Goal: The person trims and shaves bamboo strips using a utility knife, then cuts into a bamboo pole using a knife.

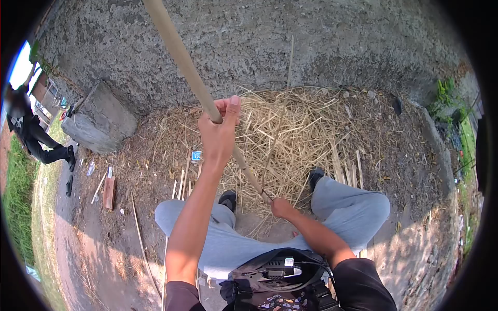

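A long bamboo pole (182, 57) slants from the top of the view down to between my knees. My left hand (217, 136) is wrapped round its middle, thumb pointing up. At the pole's lower end my right hand (281, 208) is closed, its fingers partly hidden behind the knuckles. A thin side shoot or strip (282, 106) rises from near that lower end toward the wall; where it joins the pole is hard to make out. Beneath the pole lies a heap of pale shavings and thin strips (295, 140).
A rough grey wall (332, 46) stands ahead, with a concrete block (101, 122) at left. A brown piece of wood (109, 192), a small blue packet (196, 156) and loose bamboo strips (348, 171) lie on the ground. Another person (36, 129) is at far left.
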Available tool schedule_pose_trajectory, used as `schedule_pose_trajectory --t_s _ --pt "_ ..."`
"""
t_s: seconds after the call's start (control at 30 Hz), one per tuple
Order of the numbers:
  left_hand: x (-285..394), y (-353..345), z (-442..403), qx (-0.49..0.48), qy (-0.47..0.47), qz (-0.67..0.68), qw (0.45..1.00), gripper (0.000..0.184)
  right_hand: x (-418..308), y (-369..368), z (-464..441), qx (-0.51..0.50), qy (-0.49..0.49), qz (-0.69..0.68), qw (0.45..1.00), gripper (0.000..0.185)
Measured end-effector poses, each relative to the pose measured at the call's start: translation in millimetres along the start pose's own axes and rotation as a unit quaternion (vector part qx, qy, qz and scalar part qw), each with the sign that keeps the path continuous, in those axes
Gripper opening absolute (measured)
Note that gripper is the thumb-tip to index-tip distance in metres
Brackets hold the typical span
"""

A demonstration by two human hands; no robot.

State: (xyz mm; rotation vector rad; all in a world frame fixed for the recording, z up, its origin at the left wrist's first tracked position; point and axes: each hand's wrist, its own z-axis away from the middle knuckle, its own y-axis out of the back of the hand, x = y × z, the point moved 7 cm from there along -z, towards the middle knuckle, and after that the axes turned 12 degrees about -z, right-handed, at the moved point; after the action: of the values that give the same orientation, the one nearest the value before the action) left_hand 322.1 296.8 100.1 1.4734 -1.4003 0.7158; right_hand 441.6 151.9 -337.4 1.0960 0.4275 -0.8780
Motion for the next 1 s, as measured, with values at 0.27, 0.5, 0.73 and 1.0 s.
schedule_pose_trajectory --t_s 0.27,0.5,0.73,1.0 --pt "61.0 11.3 -3.7 0.046 -0.011 0.111 0.993 0.052 -72.4 43.5 20.0 0.022 0.048 -0.044 0.998 0.051" --pt "-6.2 -9.4 9.5 0.01 0.031 0.216 0.976 0.041 -10.1 11.5 1.1 0.045 0.059 0.005 0.997 0.046" --pt "-12.5 1.5 -2.8 0.026 0.02 0.199 0.979 0.044 0.1 -10.6 -26.0 -0.165 -0.126 -0.385 0.899 0.039" --pt "-16.2 9.5 -3.4 0.005 0.032 0.228 0.973 0.045 -125.5 76.6 34.1 0.102 0.113 -0.101 0.983 0.038"
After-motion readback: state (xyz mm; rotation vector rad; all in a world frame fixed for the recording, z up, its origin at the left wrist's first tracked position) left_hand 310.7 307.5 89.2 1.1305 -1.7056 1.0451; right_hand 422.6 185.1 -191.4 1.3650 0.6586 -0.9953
